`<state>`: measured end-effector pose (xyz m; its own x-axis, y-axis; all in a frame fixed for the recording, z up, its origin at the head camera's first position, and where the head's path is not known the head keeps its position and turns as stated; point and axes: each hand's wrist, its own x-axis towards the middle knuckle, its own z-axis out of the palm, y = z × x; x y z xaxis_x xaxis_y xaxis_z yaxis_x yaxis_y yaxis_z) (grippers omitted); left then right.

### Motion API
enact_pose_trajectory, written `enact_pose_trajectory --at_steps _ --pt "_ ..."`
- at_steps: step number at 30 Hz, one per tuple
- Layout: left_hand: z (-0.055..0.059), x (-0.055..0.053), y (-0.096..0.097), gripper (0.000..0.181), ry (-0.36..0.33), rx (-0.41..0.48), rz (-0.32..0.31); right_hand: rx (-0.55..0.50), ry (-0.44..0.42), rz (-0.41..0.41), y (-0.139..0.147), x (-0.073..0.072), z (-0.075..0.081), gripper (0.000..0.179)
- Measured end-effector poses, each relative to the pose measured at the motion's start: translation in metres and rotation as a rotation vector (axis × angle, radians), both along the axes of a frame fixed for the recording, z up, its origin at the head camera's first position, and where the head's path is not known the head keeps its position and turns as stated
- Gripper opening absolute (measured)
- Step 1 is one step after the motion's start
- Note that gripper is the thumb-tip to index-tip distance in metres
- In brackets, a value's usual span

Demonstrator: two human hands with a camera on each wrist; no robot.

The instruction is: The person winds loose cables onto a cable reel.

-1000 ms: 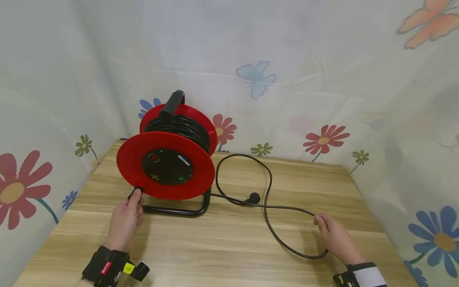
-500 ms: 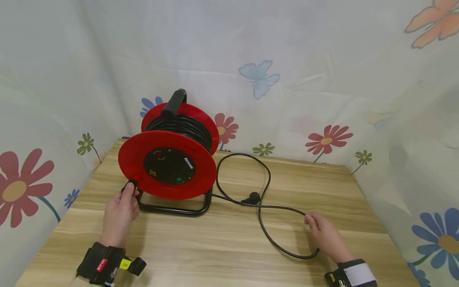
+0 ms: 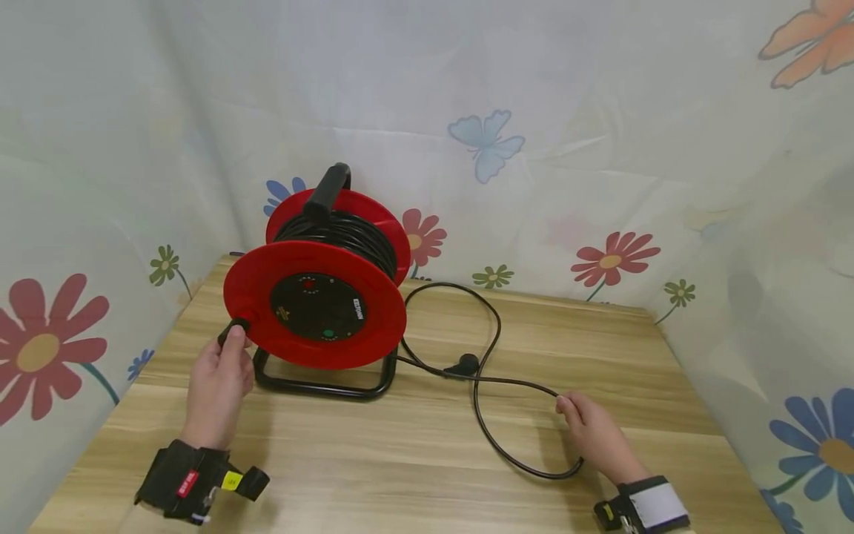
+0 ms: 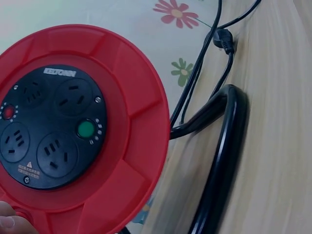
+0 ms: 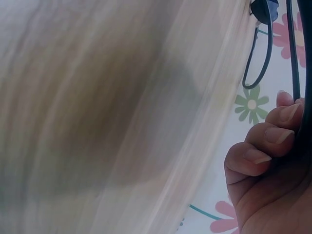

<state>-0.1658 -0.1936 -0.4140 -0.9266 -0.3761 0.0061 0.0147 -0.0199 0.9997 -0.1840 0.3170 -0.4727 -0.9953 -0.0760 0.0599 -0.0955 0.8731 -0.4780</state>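
A red cable reel (image 3: 250, 278) with a black hub of sockets stands on the wooden table, black cord wound between its two discs. My left hand (image 3: 216, 389) grips the black crank knob (image 3: 233, 330) at the lower left of the front disc. In the left wrist view only a fingertip (image 4: 12, 224) of it shows, at the disc's lower edge. Off to the right, my right hand (image 3: 597, 434) holds the black cord (image 3: 514, 381) running from the reel, its fingers (image 5: 265, 139) curled round it. The plug (image 3: 469, 364) lies on the table between reel and right hand.
The reel rests on a black tube frame (image 3: 320, 389) and has a black carrying handle (image 3: 328, 191) on top. A loop of cord (image 3: 497, 319) lies around the plug. Patterned cloth (image 3: 400, 89) hangs behind the table and along both sides.
The left hand has carried the crank knob up and left, turning the disc clockwise. The right hand, holding the cord, has moved left toward the reel, and the cord's near loop has shifted left.
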Motion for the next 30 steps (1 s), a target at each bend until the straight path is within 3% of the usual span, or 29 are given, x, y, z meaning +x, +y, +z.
enact_pose_trajectory --at_steps 6,16,23,30 --pt "0.011 -0.002 -0.002 0.039 0.053 -0.055 -0.012 -0.008 0.004 0.012 -0.006 0.000 0.002 0.035" --pt "0.025 -0.002 -0.001 0.048 0.115 -0.042 -0.022 -0.034 -0.014 0.037 -0.017 -0.002 0.003 0.032" --pt "0.031 -0.006 -0.002 0.043 0.143 -0.063 -0.027 -0.057 0.014 0.069 -0.026 -0.004 -0.002 0.026" --pt "0.040 -0.010 -0.001 0.038 0.160 -0.183 -0.014 -0.088 -0.012 0.082 -0.040 -0.007 -0.007 0.024"
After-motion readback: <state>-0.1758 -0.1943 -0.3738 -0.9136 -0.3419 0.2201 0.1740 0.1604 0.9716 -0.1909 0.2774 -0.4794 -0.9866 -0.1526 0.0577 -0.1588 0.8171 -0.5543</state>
